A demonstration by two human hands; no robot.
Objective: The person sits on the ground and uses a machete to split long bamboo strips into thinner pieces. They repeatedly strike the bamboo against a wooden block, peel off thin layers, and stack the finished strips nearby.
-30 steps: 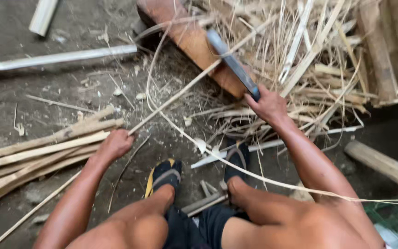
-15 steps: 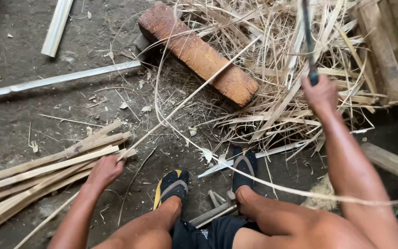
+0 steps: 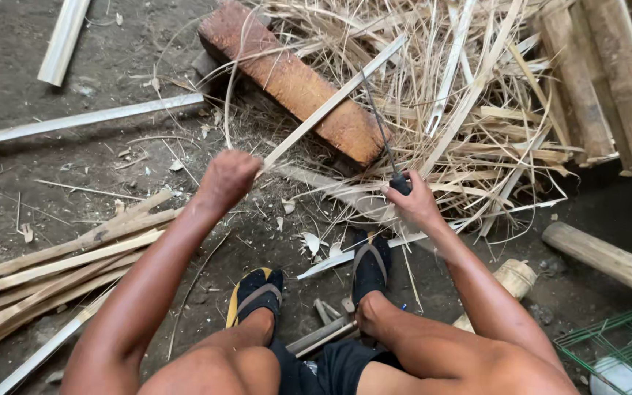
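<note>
A heap of bamboo shavings (image 3: 477,110) fills the two o'clock corner, a wooden block (image 3: 294,80) at twelve. The left hand (image 3: 227,178), fingers clenched, holds a bamboo strip (image 3: 330,104) slanting across the block. The right hand (image 3: 412,203) grips a knife (image 3: 378,124), blade pointing to twelve.

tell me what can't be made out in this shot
Head view only:
- Left hand: fingers curled away from the camera, so its grip on the bamboo strip is hidden.
- Knife: blade seen edge-on, shape unclear; handle buried in right hand.
- Green wire mesh: cut off by the frame's edge.
</note>
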